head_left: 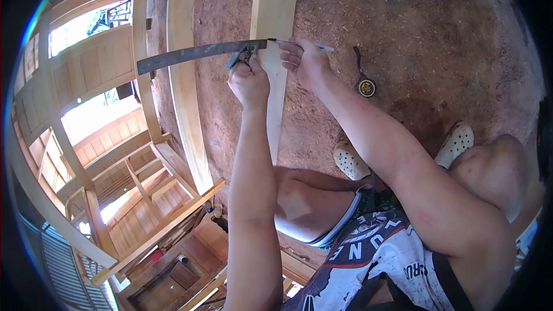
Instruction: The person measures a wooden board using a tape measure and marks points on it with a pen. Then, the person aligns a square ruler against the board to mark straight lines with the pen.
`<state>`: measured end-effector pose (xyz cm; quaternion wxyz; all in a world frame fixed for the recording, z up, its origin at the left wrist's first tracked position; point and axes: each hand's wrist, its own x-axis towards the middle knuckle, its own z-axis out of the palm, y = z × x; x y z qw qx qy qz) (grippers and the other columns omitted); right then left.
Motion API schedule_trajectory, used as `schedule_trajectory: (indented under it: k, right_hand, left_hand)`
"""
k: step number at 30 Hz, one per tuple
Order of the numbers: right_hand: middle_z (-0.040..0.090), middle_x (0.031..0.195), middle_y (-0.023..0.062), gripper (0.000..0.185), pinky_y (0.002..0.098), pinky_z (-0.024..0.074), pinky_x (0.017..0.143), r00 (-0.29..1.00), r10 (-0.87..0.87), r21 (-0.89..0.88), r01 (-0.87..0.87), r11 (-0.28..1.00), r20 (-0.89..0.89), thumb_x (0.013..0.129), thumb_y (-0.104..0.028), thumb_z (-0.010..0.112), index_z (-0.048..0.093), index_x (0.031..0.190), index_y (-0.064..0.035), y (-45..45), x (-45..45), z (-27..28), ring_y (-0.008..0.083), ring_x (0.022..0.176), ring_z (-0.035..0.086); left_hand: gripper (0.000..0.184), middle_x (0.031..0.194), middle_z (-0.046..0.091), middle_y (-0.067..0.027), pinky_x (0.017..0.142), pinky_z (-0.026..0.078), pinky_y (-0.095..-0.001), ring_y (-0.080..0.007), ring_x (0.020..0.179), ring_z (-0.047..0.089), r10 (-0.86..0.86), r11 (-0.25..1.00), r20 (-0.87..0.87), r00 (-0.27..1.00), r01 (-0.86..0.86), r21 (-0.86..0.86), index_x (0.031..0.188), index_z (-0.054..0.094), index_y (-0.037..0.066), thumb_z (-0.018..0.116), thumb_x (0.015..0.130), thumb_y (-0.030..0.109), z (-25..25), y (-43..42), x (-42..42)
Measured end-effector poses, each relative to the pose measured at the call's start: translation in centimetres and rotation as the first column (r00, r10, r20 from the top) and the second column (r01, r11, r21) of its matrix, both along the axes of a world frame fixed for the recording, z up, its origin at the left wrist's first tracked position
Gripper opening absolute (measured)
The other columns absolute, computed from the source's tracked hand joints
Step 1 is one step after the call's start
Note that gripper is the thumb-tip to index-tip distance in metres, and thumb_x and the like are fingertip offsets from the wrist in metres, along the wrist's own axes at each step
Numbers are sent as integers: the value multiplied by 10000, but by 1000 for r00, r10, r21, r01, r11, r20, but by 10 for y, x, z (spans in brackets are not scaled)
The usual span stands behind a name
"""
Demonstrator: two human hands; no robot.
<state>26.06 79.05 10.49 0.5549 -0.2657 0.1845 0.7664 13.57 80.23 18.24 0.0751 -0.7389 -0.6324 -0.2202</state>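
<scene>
My left hand (249, 83) is closed around the head of a combination square (196, 55). The square's long dark blade reaches out to the left, and its short end lies over a pale wooden plank (275, 11). A pen (322, 47) is pinched in my right hand (311, 64), its dark tip at the blade's short end above the plank. Whether the tip touches the wood I cannot tell. To the right of my right hand, a tape measure (366, 87) with a dark strap lies on the ground.
A second long board (183, 17) runs alongside on the left. Beyond it stand wooden panelled frames (92, 57) and slatted wooden furniture (155, 184). My feet in pale clogs (350, 161) rest on the brown dirt floor (415, 34).
</scene>
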Motion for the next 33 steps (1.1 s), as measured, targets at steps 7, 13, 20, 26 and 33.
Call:
schedule_trajectory:
  k: [7, 13, 20, 26, 33]
  right_hand:
    - [714, 1035, 105, 274, 345, 553, 691, 1000, 7, -30, -6, 1000, 9, 1043, -269, 464, 550, 1187, -52, -1, -1, 3, 188, 781, 671]
    - [711, 1035, 116, 294, 345, 543, 693, 1000, -20, -17, 20, 1000, -24, 1024, -266, 490, 555, 1202, -41, -1, -2, 1, 189, 770, 662]
    - [707, 1023, 122, 320, 334, 523, 712, 999, 15, -46, -14, 999, 32, 995, -260, 510, 571, 1205, -26, -9, -7, 10, 186, 770, 644]
    - [709, 1006, 121, 328, 328, 527, 707, 998, -54, 23, 55, 998, -34, 994, -250, 509, 569, 1205, -7, -3, -13, -3, 185, 779, 648]
    - [709, 996, 124, 332, 333, 535, 696, 999, -48, -30, 47, 998, -20, 1002, -253, 507, 565, 1210, -1, -1, -8, 0, 188, 773, 653]
  left_hand:
    - [208, 840, 703, -240, 711, 562, -456, -406, 783, 693, 12, 1000, -6, 1000, -12, -11, 789, 700, -70, 691, 865, 123, 5, -2, 6]
    - [196, 840, 704, -237, 706, 557, -462, -405, 782, 690, -15, 999, -21, 1000, 16, 30, 782, 697, -64, 686, 860, 115, 3, -1, 5]
    - [198, 845, 704, -240, 715, 555, -469, -410, 781, 689, 8, 1000, 7, 1000, -8, -6, 791, 702, -65, 691, 857, 121, 3, 0, 5]
    - [210, 836, 698, -253, 712, 553, -469, -418, 767, 683, -23, 1000, -17, 1000, 24, 13, 777, 691, -79, 698, 853, 116, 0, 1, 0]
    - [214, 835, 698, -255, 716, 555, -470, -416, 777, 688, 1, 1000, -10, 1000, -1, 7, 772, 693, -77, 699, 859, 118, 1, 0, 4]
